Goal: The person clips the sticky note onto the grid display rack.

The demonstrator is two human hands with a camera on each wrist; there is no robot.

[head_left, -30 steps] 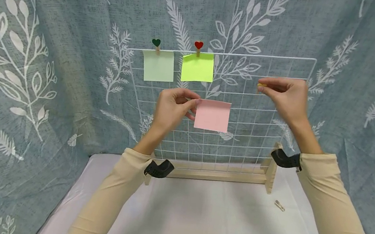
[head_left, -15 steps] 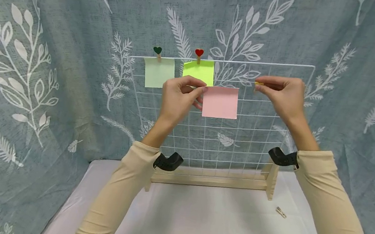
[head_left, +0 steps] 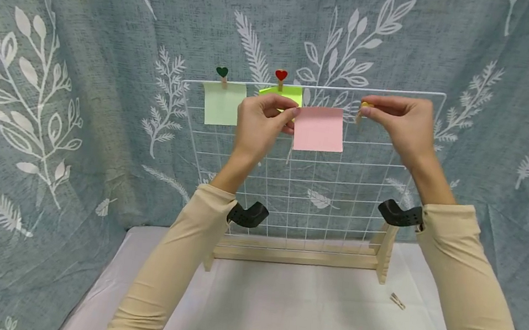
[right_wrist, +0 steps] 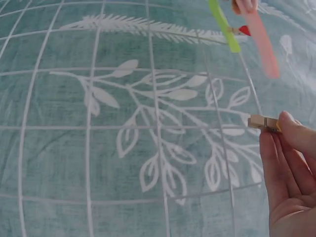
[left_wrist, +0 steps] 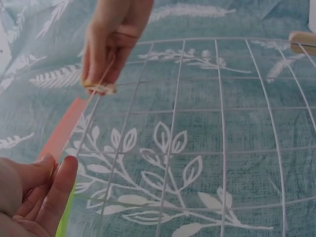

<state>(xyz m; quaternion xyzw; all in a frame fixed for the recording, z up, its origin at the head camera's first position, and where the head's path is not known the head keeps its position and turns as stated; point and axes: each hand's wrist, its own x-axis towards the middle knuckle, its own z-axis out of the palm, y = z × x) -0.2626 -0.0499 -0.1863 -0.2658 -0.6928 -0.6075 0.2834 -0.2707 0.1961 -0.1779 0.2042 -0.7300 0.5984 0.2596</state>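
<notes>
My left hand [head_left: 263, 127] pinches the left edge of a pink paper note [head_left: 320, 130], which hangs in front of the white wire grid [head_left: 312, 181] just below its top bar. In the right wrist view the pink note [right_wrist: 262, 42] appears nearly edge-on. Between thumb and fingers my right hand [head_left: 406, 129] holds a small wooden clothespin [right_wrist: 262, 122] with a yellow end, right of the note and apart from it. A lime-green note [head_left: 288, 92] hangs under a red heart clothespin [head_left: 281, 76], partly hidden by my left hand. Farther left, a pale green note [head_left: 223, 105] hangs from a dark green heart clothespin [head_left: 222, 73].
The grid stands in a wooden base [head_left: 297, 256] on a table with a white cloth [head_left: 305, 315]. One more clothespin [head_left: 397, 301] lies on the cloth at the right. A blue-green leaf-patterned curtain [head_left: 74, 123] hangs behind and at both sides.
My left hand has raised the pink note and shifted it right, up near the grid's top bar. My right hand, still holding the clothespin, has moved slightly left and up relative to the grid.
</notes>
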